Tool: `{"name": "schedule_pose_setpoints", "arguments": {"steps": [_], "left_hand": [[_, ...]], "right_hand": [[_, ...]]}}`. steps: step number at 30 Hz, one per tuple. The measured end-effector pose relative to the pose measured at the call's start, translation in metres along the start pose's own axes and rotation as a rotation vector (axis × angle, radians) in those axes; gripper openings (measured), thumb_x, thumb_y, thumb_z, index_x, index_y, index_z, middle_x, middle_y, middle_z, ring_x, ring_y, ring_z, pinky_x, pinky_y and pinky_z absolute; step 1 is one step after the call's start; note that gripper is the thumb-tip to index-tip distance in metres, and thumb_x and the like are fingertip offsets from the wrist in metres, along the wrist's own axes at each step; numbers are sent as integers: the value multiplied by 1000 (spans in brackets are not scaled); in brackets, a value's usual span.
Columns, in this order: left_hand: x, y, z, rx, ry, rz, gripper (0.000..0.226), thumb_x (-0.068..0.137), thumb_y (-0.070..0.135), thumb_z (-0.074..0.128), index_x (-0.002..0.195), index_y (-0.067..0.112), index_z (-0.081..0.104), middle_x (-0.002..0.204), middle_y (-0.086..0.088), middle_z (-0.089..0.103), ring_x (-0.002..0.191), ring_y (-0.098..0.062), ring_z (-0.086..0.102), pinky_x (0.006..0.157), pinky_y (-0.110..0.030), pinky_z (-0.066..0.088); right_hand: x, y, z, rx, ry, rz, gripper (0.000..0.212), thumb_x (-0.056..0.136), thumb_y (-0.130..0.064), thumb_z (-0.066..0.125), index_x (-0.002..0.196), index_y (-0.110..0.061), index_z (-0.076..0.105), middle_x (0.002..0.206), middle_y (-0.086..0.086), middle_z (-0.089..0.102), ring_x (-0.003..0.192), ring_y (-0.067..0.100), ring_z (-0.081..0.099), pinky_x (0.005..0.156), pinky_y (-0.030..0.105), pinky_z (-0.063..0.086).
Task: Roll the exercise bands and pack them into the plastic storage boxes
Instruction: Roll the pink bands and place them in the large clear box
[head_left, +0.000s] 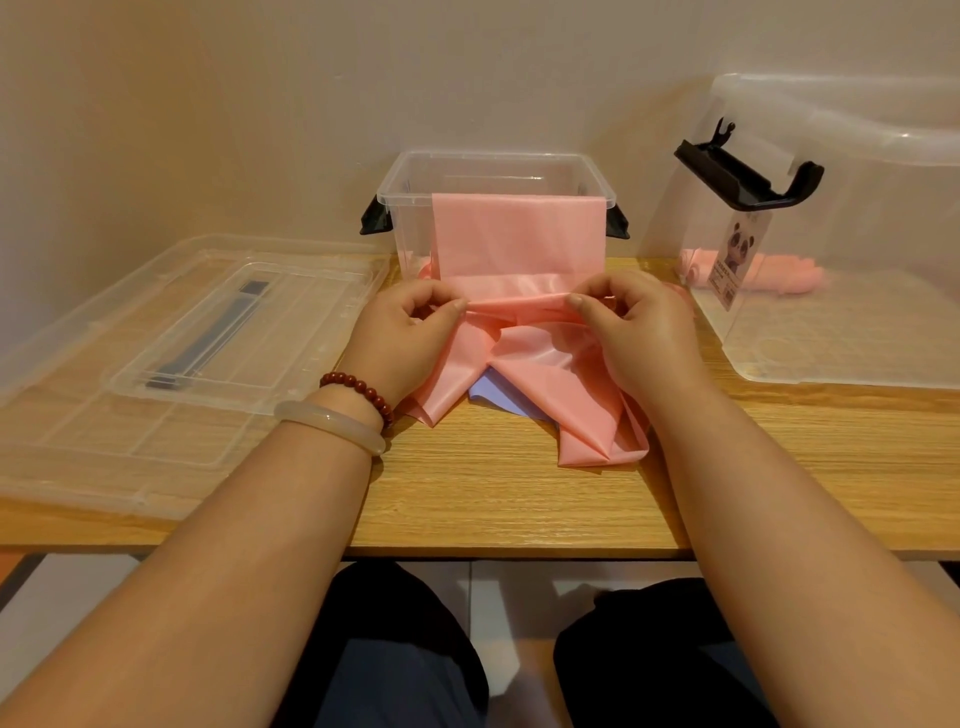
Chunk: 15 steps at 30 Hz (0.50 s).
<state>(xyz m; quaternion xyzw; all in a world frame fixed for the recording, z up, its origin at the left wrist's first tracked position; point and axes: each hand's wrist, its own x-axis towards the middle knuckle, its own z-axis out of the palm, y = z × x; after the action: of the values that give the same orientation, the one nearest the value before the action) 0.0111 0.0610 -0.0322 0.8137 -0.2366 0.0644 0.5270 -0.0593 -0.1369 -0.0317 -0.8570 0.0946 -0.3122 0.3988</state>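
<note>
Pink exercise band (519, 234): hangs over clear storage box (395, 179) rim, tail crumpled on bench (493, 493). Pinched by curled fingers (457, 306) of left hand (400, 338) and right hand (634, 338). Could roll crooked under uneven pull.

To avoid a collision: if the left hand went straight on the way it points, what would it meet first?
Likely the pink band that the left hand pinches, where it hangs down the front of the small clear box; the depth is unclear.
</note>
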Motion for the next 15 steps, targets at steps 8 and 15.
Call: {"name": "schedule_pose_setpoints", "arguments": {"steps": [8, 15], "left_hand": [[-1, 1, 0, -57, 20, -32, 16, 95, 22, 57, 88, 36, 59, 90, 8, 61, 81, -6, 57, 64, -18, 45], [-2, 2, -1, -49, -58, -23, 16, 92, 19, 60, 85, 33, 65, 91, 8, 62, 84, -5, 54, 70, -18, 41]], "right_hand": [[-3, -3, -2, 43, -10, 29, 4, 90, -21, 67, 89, -23, 70, 83, -17, 60, 76, 0, 54, 60, 7, 41], [-2, -3, -2, -9, -22, 17, 1, 88, -23, 70, 88, -22, 72, 91, -9, 61, 86, 8, 57, 67, 9, 43]]}}
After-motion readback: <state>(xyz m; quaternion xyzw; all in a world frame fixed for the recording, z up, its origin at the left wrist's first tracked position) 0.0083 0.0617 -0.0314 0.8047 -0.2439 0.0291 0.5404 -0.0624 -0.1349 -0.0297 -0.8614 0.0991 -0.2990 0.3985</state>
